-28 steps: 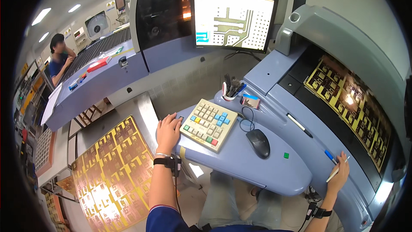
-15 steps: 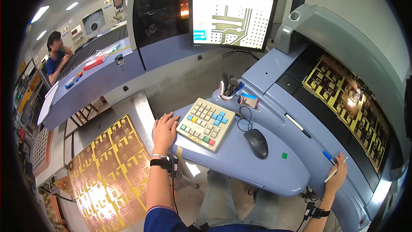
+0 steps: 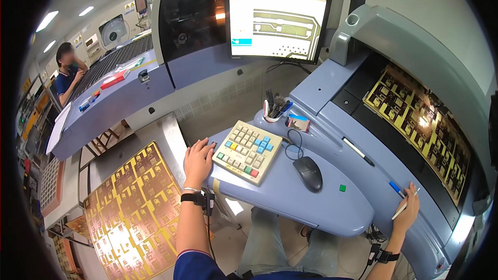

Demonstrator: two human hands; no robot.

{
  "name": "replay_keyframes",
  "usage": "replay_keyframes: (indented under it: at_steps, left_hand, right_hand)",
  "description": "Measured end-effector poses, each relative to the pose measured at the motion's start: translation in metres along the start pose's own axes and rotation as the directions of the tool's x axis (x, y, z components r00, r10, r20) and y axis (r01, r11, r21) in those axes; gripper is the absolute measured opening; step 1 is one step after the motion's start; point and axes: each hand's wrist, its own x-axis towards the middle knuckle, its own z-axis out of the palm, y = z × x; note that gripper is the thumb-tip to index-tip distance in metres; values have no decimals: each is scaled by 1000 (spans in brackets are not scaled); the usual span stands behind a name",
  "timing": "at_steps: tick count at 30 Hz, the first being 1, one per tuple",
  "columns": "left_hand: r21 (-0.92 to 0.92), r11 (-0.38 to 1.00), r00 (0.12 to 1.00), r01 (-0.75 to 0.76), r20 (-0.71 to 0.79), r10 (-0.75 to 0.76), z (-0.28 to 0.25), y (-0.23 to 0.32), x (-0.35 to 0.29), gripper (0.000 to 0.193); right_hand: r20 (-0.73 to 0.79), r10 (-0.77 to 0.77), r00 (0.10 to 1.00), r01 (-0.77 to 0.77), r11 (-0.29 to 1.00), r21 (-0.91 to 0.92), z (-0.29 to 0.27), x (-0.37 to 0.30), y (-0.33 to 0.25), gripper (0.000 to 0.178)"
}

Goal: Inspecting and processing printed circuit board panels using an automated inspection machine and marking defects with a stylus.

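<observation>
As its picture has changed, monitor (image 3: 279,26): seemingly another spot viewed
Left hand (image 3: 198,162): keypad (image 3: 247,152)'s 9 o'clock, fingers released
Right hand (image 3: 407,210): 4 o'clock, fingers grasping pale stick (image 3: 399,211)

Navy sleeve (image 3: 199,268), red-edged; silver bangle (image 3: 190,190); black wrist straps (image 3: 192,197), cables (image 3: 209,233); pale grey trousers (image 3: 261,241).

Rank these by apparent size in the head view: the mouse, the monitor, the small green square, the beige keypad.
1. Monitor, largest even though farther back
2. Beige keypad
3. Black mouse
4. Green square, smallest by far
</observation>
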Motion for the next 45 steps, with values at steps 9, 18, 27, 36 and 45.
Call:
replay_keyframes:
  at_steps: [9, 18, 27, 36, 45]
  left_hand:
    - [24, 1000, 1000, -5, 13, 4, -3, 3, 0, 27]
    - [14, 1000, 1000, -1, 5, 1, -2, 3, -2, 28]
    - [18, 1000, 1000, 8, 18, -9, -2, 3, 1, 28]
    - [2, 1000, 1000, -7, 1, 7, 0, 1, -2, 28]
    - [35, 999, 1000, 4, 18, -5, 0, 3, 2, 27]
  right_hand:
    - [-5, 3, 1000, -3, 1000, 7, 1, 0, 0, 22]
    - [-26, -8, 1000, 9, 1000, 9, -1, 1, -2, 20]
    - [-30, -5, 1000, 5, 1000, 17, -1, 3, -5, 20]
    - [-24, 14, 1000, -13, 1000, 28, 0, -1, -2, 19]
    - [-35, 3, 999, -3, 1000, 11, -1, -1, -1, 18]
